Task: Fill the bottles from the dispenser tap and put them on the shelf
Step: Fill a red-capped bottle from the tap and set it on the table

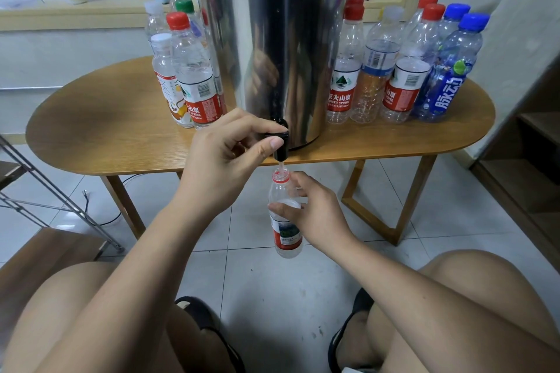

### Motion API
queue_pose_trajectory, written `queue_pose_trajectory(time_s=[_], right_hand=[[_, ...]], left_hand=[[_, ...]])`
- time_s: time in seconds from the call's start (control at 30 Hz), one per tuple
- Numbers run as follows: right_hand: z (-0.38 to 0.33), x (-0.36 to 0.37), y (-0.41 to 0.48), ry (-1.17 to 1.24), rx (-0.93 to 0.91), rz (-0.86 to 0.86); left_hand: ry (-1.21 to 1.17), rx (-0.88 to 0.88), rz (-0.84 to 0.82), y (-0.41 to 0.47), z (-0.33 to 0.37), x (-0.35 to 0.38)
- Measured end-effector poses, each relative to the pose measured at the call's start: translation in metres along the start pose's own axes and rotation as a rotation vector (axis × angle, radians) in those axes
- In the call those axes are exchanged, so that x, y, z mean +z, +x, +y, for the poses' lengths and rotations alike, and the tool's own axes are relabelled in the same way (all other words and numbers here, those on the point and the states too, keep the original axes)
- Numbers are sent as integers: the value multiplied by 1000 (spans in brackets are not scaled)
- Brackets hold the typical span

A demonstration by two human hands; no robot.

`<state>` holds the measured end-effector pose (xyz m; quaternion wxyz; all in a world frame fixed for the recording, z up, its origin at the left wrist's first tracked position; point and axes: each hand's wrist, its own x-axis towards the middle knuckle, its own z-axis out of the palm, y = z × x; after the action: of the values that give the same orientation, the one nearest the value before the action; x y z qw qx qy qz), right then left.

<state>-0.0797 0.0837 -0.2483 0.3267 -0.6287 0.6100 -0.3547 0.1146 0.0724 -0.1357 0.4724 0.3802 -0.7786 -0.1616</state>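
A tall steel dispenser [272, 39] stands on the oval wooden table [121, 130], its black tap [280, 142] over the front edge. My left hand [224, 154] pinches the tap lever, thumb on its end. Below the spout my right hand [315, 212] grips an uncapped clear bottle with a red label [286, 233], its mouth right under the tap. A thin stream of water runs into it. The bottle looks mostly full.
Capped bottles [188, 76] stand left of the dispenser and several more bottles [403, 70] right of it. A metal rack [60, 206] is at the left, wooden shelving [527, 179] at the right. My knees and black shoes are over the tiled floor.
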Motion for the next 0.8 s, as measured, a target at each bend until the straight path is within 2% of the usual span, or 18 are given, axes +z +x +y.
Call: queue_pose_trajectory(time_s=[0.8], right_hand=[[2,0,2,23,-17,1]], left_hand=[[-9,6,-7,-1,1,0]])
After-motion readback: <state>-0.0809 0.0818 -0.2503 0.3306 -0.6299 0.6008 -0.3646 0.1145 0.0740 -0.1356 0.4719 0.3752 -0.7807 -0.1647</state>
